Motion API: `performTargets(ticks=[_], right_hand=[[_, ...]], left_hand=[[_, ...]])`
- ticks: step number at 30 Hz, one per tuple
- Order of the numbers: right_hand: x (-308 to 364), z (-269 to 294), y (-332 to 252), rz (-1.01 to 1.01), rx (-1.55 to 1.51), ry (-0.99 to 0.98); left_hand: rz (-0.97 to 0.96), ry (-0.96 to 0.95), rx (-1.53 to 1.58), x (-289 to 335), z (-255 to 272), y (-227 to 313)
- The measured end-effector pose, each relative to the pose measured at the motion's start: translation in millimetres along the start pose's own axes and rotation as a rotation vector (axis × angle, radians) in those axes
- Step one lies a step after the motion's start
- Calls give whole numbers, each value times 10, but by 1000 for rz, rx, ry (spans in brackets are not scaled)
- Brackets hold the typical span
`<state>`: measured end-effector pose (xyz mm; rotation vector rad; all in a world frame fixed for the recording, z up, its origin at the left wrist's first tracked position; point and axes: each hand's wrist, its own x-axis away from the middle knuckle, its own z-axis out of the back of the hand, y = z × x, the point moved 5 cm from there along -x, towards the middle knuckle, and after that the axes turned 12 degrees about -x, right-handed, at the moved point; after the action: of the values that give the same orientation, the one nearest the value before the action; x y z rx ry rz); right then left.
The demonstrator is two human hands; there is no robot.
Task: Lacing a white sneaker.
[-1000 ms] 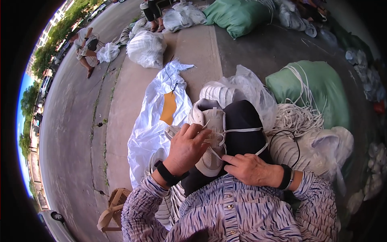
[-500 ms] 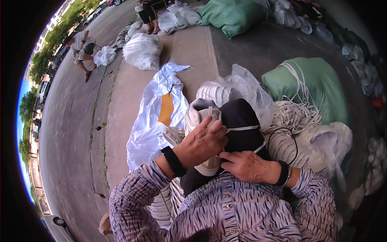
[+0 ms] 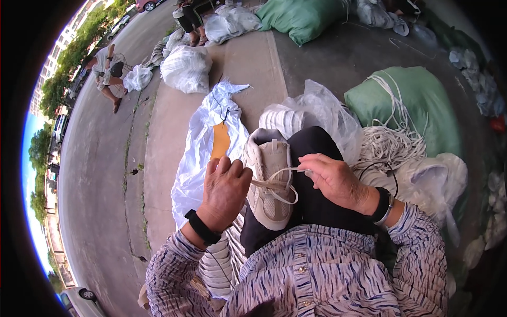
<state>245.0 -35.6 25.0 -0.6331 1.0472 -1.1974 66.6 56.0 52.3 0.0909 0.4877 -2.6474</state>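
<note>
A beige and white sneaker (image 3: 268,205) lies on my lap between my dark-trousered legs, its opening away from me and its toe toward me. Over its tongue a pale shoelace (image 3: 274,184) crosses in a loose knot with a loop hanging on the right. Left of the shoe, my left hand (image 3: 226,186) is closed, back upward, with a lace running from it to the knot. My right hand (image 3: 328,178) pinches the other lace between thumb and fingertips, just right of the shoe. Both hands hold the lace taut across the shoe.
A heap of white laces (image 3: 390,147) lies to the right by a green sack (image 3: 406,100). Stacked white shoe parts in clear plastic (image 3: 330,113) stand ahead. A white sheet (image 3: 195,142) with an orange piece (image 3: 220,138) lies left. Another person (image 3: 109,68) sits far left.
My hands have moved apart from over the shoe, the left to the left and the right up and right. The lace is now drawn out sideways into a knot, and more of the shoe shows.
</note>
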Motion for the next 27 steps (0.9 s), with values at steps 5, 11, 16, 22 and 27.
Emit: performTargets(ticks=[5,11,16,22,27], right_hand=[[-210,-235,136,-31,105,-110],[-120,62,438,-324,-108,-293],[88,992,911,-652,-388,188],[78,727,499,-239,59,308],[232,-320,101,-669,-387,-400]], left_hand=[[177,205,286,-56,-242,136],[326,178,542,47,-592,77],[218,278,556,409,-591,162],[528,61,870,581,-775,140],[596,-7,977,560,-753,82]])
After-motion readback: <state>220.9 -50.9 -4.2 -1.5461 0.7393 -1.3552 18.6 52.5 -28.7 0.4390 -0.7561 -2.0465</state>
